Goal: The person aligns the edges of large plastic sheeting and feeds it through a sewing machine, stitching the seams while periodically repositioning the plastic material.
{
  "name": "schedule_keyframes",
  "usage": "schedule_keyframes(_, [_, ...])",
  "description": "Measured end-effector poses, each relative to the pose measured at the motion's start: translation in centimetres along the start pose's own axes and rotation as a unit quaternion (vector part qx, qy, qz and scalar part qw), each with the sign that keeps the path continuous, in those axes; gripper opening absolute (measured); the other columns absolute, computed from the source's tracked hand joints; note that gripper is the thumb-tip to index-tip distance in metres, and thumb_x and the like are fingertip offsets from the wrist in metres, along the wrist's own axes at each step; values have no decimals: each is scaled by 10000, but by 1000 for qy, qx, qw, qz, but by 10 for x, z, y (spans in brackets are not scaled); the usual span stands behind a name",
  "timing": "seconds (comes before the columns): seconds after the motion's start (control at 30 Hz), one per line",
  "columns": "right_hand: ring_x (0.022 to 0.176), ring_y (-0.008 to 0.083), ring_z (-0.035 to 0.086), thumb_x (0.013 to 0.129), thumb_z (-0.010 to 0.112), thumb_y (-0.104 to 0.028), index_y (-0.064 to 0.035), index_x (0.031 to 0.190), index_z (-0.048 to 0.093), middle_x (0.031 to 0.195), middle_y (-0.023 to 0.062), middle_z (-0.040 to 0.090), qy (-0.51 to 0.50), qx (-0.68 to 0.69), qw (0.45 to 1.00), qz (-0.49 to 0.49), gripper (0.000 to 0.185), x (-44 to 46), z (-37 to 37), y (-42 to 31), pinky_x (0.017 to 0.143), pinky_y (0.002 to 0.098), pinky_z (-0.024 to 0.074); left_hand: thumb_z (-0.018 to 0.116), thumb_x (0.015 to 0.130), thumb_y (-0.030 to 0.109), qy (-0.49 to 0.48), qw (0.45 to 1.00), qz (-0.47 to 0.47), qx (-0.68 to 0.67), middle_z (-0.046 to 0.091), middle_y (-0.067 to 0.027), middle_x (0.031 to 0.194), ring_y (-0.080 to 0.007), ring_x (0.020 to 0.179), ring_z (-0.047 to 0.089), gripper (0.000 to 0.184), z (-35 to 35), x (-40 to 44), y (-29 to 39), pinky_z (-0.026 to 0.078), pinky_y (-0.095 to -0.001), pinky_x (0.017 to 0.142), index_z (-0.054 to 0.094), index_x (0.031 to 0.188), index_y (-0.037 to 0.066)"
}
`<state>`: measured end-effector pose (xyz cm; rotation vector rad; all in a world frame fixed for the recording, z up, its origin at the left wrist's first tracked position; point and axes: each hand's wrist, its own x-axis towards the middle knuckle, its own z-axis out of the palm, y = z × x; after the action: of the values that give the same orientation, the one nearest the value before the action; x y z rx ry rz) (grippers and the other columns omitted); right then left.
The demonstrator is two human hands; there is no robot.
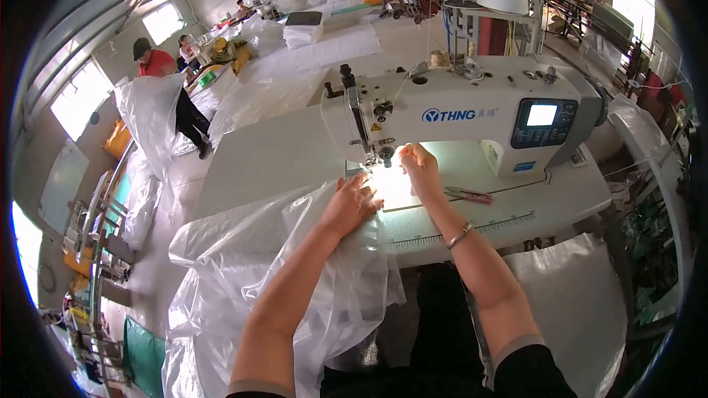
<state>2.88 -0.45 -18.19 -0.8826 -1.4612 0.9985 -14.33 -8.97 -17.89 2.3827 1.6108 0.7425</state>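
Black sleeves lay closest; ahead, clear plastic sheeting draped off the sewing machine's table, leftward and toward you. Your left hand, fingers spread, rested on it, nearer than your right hand, bunched narrowly beside the needle end; whether it pinched anything, I couldn't tell.

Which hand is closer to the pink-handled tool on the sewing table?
Right. The right hand is just left of the pink-handled tool, slightly beyond it; the left hand lies farther left, on the clear plastic sheet.
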Motion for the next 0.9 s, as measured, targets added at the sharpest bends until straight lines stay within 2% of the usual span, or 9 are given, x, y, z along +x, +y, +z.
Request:
schedule_keyframes(0.03, [605,108,531,821,583,-180,-34,825,559,689,33,575,-2,128,992,-12,148,1,1,-5,558,261,453,563,851,388,-15,998,-35,51,440,-125,1320,-277,1263,374,405,0,1,3,230,-514,1048,621,1102,76])
schedule_keyframes(0.07, [617,79,510,883,559,-231,-35,836,547,710,15,561,-37,135,990,31,202,0,-1,-9,527,242,443,541,865,398,-31,992,-71,102,427,-121,1345,-275,1301,333,406,1,1,6,214,-534,1053,618,1126,97])
schedule_keyframes(0.1, [617,79,510,883,559,-231,-35,836,547,710,15,561,-37,136,990,30,202,1,1,-7,527,242,443,541,865,398,-30,992,-70,103,427,-121,1345,-275,1301,333,406,0,2,12,214,-534,1053,618,1126,97])
schedule_keyframes(0.17, [616,81,509,892,565,-274,-39,835,550,719,23,567,-32,90,995,14,242,1,7,4,513,256,450,503,884,402,-57,984,-135,103,385,-114,1395,-280,1347,252,401,-1,1,24,184,-581,1045,614,1148,121])
schedule_keyframes(0.23, [586,94,526,899,545,-320,-38,847,549,668,32,567,-19,82,996,-5,287,3,10,10,504,282,457,495,888,397,-52,987,-125,89,369,-113,1408,-283,1352,240,396,4,-5,16,175,-593,1041,614,1149,124])
schedule_keyframes(0.3, [538,162,566,905,512,-363,-31,854,558,599,70,575,25,-13,1000,-11,339,6,11,12,514,325,465,488,891,393,-48,989,-114,78,353,-113,1421,-285,1357,227,392,4,-5,11,166,-605,1038,614,1149,126])
schedule_keyframes(0.43, [532,246,589,910,477,-375,-32,843,564,572,105,574,41,-101,993,-38,360,8,10,12,535,366,462,490,891,387,-50,988,-114,87,340,-111,1430,-292,1361,218,386,7,-1,10,156,-604,1042,613,1156,135])
schedule_keyframes(0.5, [586,297,601,915,470,-354,-45,829,570,618,115,596,23,-129,991,-40,336,9,8,11,556,398,458,490,891,386,-46,989,-113,83,339,-112,1431,-292,1362,216,387,8,-2,10,155,-604,1042,612,1158,135])
schedule_keyframes(0.9, [631,323,604,914,469,-364,-60,818,585,662,112,613,5,-157,987,-31,339,10,6,7,592,418,462,478,894,394,-69,986,-110,103,320,-126,1440,-301,1360,220,415,4,-8,17,141,-581,1059,586,1201,137])
